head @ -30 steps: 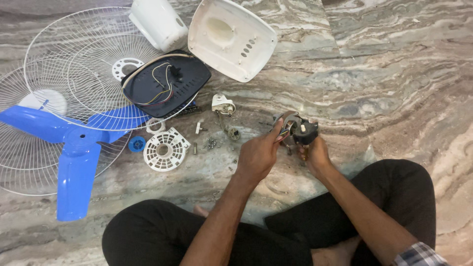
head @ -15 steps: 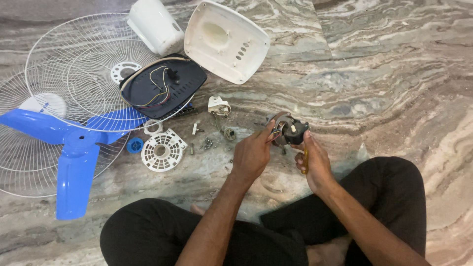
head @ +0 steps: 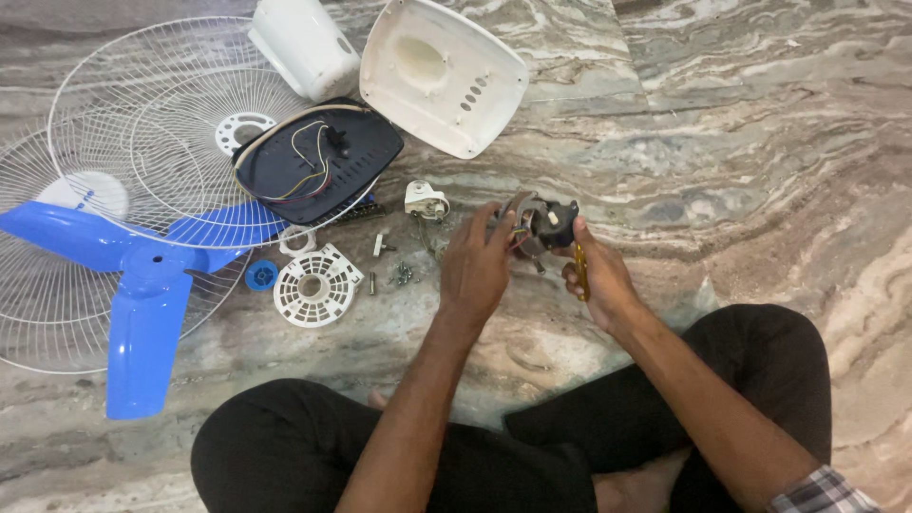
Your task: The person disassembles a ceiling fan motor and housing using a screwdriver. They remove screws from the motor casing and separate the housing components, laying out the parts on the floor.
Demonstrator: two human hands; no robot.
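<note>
Steadying the small fan motor (head: 543, 224) with left hand (head: 475, 266) closed on it; right hand (head: 597, 275) grips yellow-handled screwdriver (head: 579, 271), best kept square.

This looks like a room in a home, with the floor used as a makeshift repair spot. The person sits cross-legged on a polished marble floor (head: 741, 142) with brown and grey veining, and no bench or vise shows. A household fan lies taken apart on it: left of the left hand (head: 475, 266) sit a blue fan blade (head: 142, 285), white wire guards (head: 123, 123), a round white vent cover (head: 313, 285) and loose screws (head: 404, 275). Beyond that hand lie a white housing shell (head: 442, 76) and a black motor cover (head: 318, 161).
</note>
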